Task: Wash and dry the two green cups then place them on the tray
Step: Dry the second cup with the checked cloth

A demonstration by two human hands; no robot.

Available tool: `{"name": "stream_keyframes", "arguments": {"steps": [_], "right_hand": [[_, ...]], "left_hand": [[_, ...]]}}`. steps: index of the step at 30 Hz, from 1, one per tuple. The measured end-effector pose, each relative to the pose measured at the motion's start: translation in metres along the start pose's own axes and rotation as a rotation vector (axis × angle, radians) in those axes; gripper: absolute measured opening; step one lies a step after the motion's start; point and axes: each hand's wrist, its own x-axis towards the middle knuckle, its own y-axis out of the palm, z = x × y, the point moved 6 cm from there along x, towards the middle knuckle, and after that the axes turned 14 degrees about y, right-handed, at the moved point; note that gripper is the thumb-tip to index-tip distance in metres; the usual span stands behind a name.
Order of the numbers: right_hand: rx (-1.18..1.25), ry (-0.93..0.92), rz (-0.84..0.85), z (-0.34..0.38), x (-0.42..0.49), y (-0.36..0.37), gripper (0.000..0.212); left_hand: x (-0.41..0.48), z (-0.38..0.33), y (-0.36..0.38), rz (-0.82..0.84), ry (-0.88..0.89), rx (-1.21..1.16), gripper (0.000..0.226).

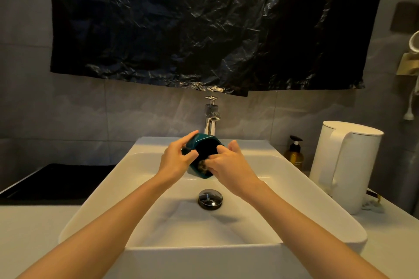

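Observation:
A dark green cup [205, 142] is held tilted over the white sink [145, 165], its mouth turned toward me, just below the chrome tap [211, 120]. My left hand [175, 159] grips the cup's outer wall from the left. My right hand [229, 166] has its fingers curled over the rim and into the cup's mouth. Only one green cup shows. A black tray [56, 182] lies on the counter to the left of the sink.
A white kettle [344, 165] stands on the counter right of the sink, with an amber pump bottle [294, 154] behind it. The drain plug [210, 198] sits in the basin. Black plastic sheeting [204, 25] covers the wall above the tap.

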Motion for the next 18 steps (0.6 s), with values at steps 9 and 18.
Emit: {"name": "stream_keyframes", "arguments": {"steps": [9, 18], "right_hand": [[0.205, 0.053, -0.012, -0.0018, -0.0050, -0.0004, 0.013], [0.292, -0.059, -0.026, 0.0014, -0.0031, -0.0019, 0.011]], "left_hand": [[0.0024, 0.0003, 0.0010, 0.002, 0.001, -0.006, 0.051], [0.0024, 0.0023, 0.0037, 0.049, -0.010, -0.009, 0.052]]}}
